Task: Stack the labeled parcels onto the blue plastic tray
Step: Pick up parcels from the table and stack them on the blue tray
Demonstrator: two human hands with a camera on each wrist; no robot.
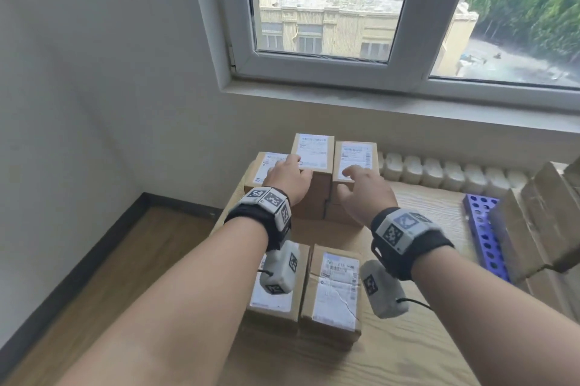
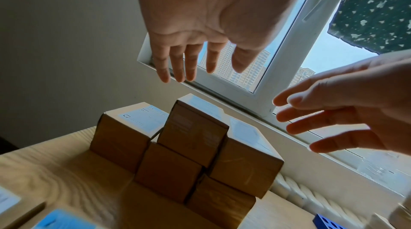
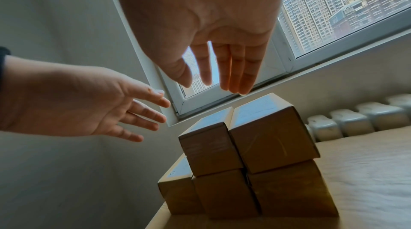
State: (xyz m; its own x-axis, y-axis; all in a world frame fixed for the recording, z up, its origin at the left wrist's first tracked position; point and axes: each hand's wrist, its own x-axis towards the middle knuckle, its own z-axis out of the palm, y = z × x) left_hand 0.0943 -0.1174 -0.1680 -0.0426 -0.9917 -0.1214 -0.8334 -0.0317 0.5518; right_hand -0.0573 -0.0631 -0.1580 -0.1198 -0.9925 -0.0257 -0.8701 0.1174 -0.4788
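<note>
While both hands hovered above the far parcels (image 1: pixel 317 172), I saw nothing held. The left hand (image 1: pixel 290 180) and right hand (image 1: pixel 365 194) had fingers straight and slightly spread.

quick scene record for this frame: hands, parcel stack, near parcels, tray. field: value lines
left hand: open, fingers spread, above the far stack, holding nothing
right hand: open, above the far stack, holding nothing
contact: none visible in the wrist views
far stack: labeled cardboard parcels, two layers high, at the table's far left edge
near parcels: two side by side, labels up, under the forearms
blue tray: perforated, right of the hands, leaning beside other cardboard boxes
table: light wood grain
</note>
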